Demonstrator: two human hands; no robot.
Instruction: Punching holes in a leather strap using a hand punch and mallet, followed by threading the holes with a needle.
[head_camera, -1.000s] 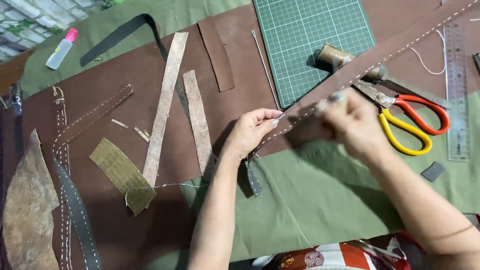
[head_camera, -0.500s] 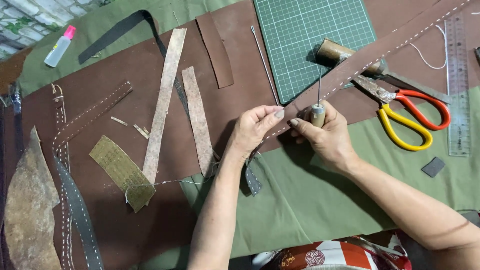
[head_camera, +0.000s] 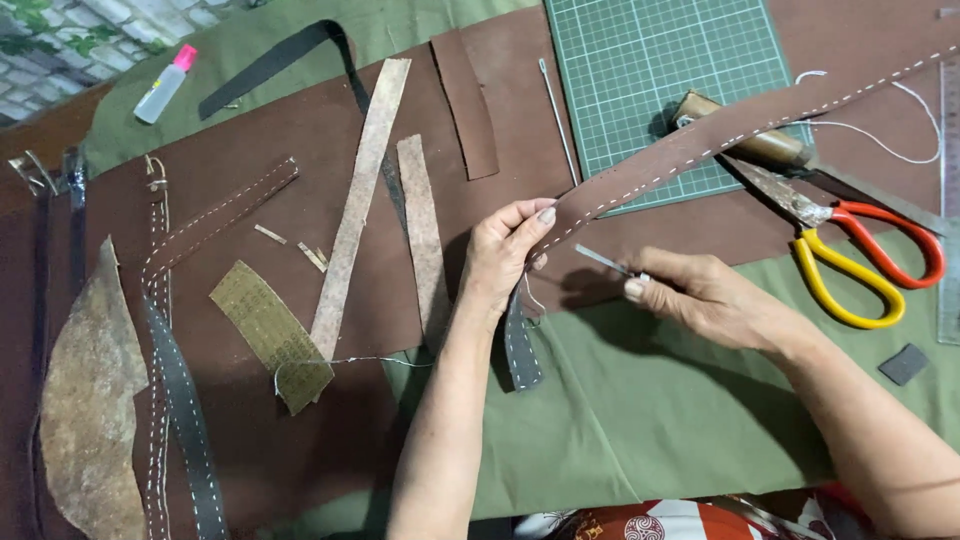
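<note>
My left hand (head_camera: 505, 255) pinches the near end of a long brown leather strap (head_camera: 740, 115) with a white stitch line, lifted off the work surface and running up to the right. My right hand (head_camera: 700, 295) sits just right of it, holding a thin metal awl (head_camera: 600, 260) whose tip points left toward the strap's end. A dark stitched strip (head_camera: 520, 350) hangs below my left hand. White thread (head_camera: 900, 100) trails from the strap near the far right.
Red and yellow scissors (head_camera: 850, 250) and a wooden-handled tool (head_camera: 745, 135) lie at right by a green cutting mat (head_camera: 670, 70). Leather strips (head_camera: 360, 200), a woven patch (head_camera: 270, 330), a glue bottle (head_camera: 165, 85) and a metal ruler (head_camera: 950, 200) lie on the brown hide and green cloth.
My right hand has dropped from the strap down and to the right, now holding the awl level with its tip toward the strap. My left hand keeps its pinch.
</note>
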